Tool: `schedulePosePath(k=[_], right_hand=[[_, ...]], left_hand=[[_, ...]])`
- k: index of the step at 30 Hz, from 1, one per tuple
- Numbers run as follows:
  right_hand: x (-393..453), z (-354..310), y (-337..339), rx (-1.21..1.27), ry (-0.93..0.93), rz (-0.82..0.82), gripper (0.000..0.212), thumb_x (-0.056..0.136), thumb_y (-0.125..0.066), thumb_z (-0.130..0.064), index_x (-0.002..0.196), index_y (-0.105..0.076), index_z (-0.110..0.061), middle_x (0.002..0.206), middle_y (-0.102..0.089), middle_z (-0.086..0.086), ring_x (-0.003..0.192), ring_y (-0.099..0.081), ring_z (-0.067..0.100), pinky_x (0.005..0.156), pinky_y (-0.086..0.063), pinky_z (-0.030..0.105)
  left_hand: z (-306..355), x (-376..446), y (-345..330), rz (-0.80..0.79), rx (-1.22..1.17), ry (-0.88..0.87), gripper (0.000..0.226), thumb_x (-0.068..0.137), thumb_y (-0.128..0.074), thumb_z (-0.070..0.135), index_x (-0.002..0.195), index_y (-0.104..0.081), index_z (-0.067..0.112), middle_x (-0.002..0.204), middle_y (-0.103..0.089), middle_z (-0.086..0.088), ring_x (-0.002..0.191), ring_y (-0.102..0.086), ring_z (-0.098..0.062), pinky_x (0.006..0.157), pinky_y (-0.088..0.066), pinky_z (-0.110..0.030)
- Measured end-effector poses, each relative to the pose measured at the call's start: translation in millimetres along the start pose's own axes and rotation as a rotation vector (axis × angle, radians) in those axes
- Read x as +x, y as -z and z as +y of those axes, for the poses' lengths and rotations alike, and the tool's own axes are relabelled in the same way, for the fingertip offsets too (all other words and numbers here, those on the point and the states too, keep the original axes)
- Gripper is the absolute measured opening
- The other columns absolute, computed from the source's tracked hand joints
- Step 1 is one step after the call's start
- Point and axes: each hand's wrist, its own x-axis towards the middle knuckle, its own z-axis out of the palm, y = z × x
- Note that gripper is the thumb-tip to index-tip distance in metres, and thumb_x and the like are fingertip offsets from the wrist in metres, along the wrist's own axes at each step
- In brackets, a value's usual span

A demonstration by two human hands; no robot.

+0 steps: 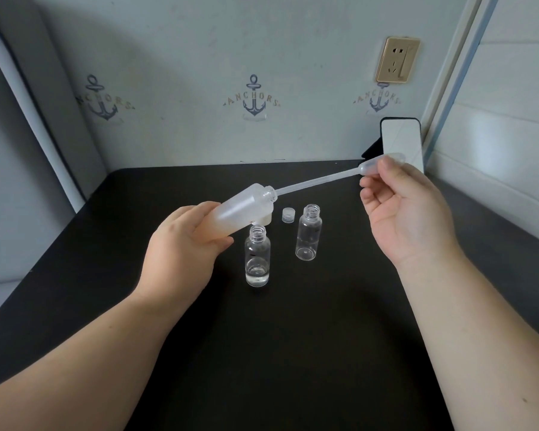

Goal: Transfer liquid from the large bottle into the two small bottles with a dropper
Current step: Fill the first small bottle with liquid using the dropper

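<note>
My left hand (185, 244) grips the large frosted bottle (240, 209), tilted with its open neck pointing right and up. The clear plastic dropper (321, 180) has its tip inside that neck. Its bulb is pinched by my right hand (405, 209) at the upper right. Below the large bottle stands a small clear bottle (257, 259), uncapped, with a little liquid at its bottom. A second small clear bottle (308, 233) stands open to its right and looks empty.
A small clear cap (288, 214) lies on the black table (280, 337) behind the small bottles. A white cap (263, 219) sits partly hidden under the large bottle. A phone (402, 141) leans against the wall at the back right, below a socket (397, 60).
</note>
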Motion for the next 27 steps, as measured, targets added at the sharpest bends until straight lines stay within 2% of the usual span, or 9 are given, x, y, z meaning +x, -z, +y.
schedulePosePath(k=[5, 9, 13, 15, 18, 21, 22, 25, 27], right_hand=[[-6.3, 4.4, -8.2, -0.124, -0.002, -0.09, 0.018, 0.092, -0.069, -0.012, 0.078, -0.08, -0.017, 0.089, -0.078, 0.005, 0.077, -0.07, 0.015, 0.07, -0.054, 0.021], [-9.7, 8.2, -12.3, -0.238, 0.017, -0.169, 0.01, 0.089, -0.072, -0.014, 0.084, -0.081, -0.015, 0.094, -0.078, 0.009, 0.08, -0.069, 0.016, 0.076, -0.053, 0.023], [-12.7, 12.2, -15.1, -0.357, 0.041, -0.226, 0.012, 0.09, -0.07, -0.013, 0.087, -0.082, -0.015, 0.098, -0.078, 0.011, 0.083, -0.066, 0.018, 0.08, -0.052, 0.026], [-13.9, 13.1, -15.7, -0.38, 0.039, -0.224, 0.011, 0.092, -0.07, -0.012, 0.09, -0.081, -0.013, 0.099, -0.078, 0.013, 0.083, -0.064, 0.018, 0.079, -0.051, 0.026], [-12.6, 13.6, -14.2, -0.376, 0.032, -0.19, 0.01, 0.092, -0.07, -0.012, 0.095, -0.078, -0.007, 0.099, -0.075, 0.018, 0.081, -0.063, 0.017, 0.077, -0.05, 0.026], [-10.7, 12.6, -12.4, -0.317, 0.011, -0.143, 0.023, 0.088, -0.073, -0.017, 0.101, -0.073, 0.002, 0.1, -0.073, 0.018, 0.078, -0.063, 0.015, 0.074, -0.049, 0.024], [-9.7, 11.1, -11.5, -0.289, 0.001, -0.128, 0.025, 0.086, -0.074, -0.019, 0.1, -0.074, 0.001, 0.099, -0.074, 0.016, 0.076, -0.063, 0.015, 0.073, -0.049, 0.024], [-6.9, 6.9, -8.7, -0.227, -0.031, -0.108, 0.011, 0.088, -0.073, -0.02, 0.09, -0.078, -0.01, 0.094, -0.074, 0.009, 0.074, -0.061, 0.015, 0.07, -0.049, 0.024], [-5.3, 4.9, -7.2, -0.178, -0.039, -0.087, 0.012, 0.089, -0.07, -0.02, 0.084, -0.079, -0.015, 0.092, -0.075, 0.007, 0.072, -0.061, 0.015, 0.069, -0.05, 0.024]], left_hand=[[0.3, -0.2, 0.3, -0.02, 0.023, -0.007, 0.043, 0.082, -0.079, 0.025, 0.12, -0.065, 0.041, 0.103, -0.057, 0.028, 0.099, -0.046, 0.017, 0.075, -0.033, -0.003], [0.7, -0.7, -0.4, -0.029, 0.027, -0.012, 0.044, 0.082, -0.079, 0.023, 0.12, -0.066, 0.039, 0.105, -0.059, 0.026, 0.094, -0.048, 0.005, 0.077, -0.034, -0.008], [1.2, -0.9, -1.2, -0.033, 0.016, -0.014, 0.043, 0.081, -0.08, 0.022, 0.118, -0.066, 0.041, 0.105, -0.058, 0.03, 0.094, -0.048, 0.006, 0.079, -0.034, -0.008], [0.3, -1.3, -1.5, -0.031, 0.013, -0.012, 0.043, 0.081, -0.08, 0.024, 0.118, -0.066, 0.042, 0.105, -0.057, 0.032, 0.101, -0.049, 0.011, 0.079, -0.034, -0.008], [0.3, -0.8, -1.5, -0.032, 0.019, 0.001, 0.044, 0.081, -0.079, 0.025, 0.12, -0.066, 0.04, 0.107, -0.059, 0.028, 0.099, -0.05, 0.007, 0.079, -0.034, -0.007], [0.6, -0.3, -1.4, -0.027, 0.039, 0.0, 0.046, 0.081, -0.08, 0.025, 0.123, -0.066, 0.038, 0.108, -0.059, 0.025, 0.098, -0.047, 0.006, 0.079, -0.033, -0.007], [1.1, -0.2, -1.0, -0.027, 0.038, 0.002, 0.046, 0.081, -0.08, 0.024, 0.123, -0.066, 0.039, 0.108, -0.058, 0.026, 0.098, -0.046, 0.007, 0.078, -0.033, -0.007], [1.3, -0.1, -0.2, -0.021, 0.043, 0.005, 0.045, 0.082, -0.08, 0.025, 0.123, -0.066, 0.038, 0.108, -0.059, 0.024, 0.096, -0.044, 0.008, 0.077, -0.034, -0.006], [1.8, 0.1, 0.1, -0.017, 0.045, 0.009, 0.045, 0.082, -0.08, 0.024, 0.123, -0.066, 0.037, 0.106, -0.058, 0.025, 0.094, -0.044, 0.009, 0.076, -0.033, -0.004]])
